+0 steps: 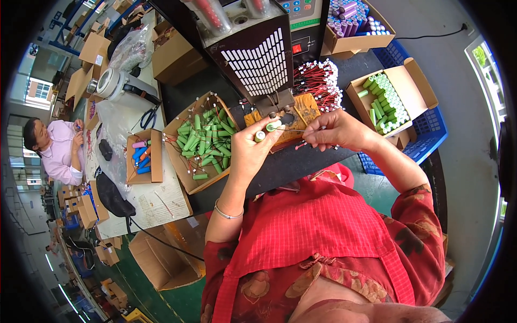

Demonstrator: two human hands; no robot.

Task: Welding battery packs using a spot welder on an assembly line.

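In front of a spot welder, my left hand is closed around a green battery cell, its end turned up near the welder's tips. A second cell shows its pale end between the same fingers. With pinched fingertips, my right hand holds a thin wire lead that reaches across to the first cell. Whether the wire touches the cell's end is too small to tell. Both hands are over the worn yellow block at the machine's base.
A carton of green cells with wires stands left. Bundled red-and-black leads lie behind my right hand. Farther right, a carton of green cells sits in a blue crate. Purple cells fill another box. A person sits far left.
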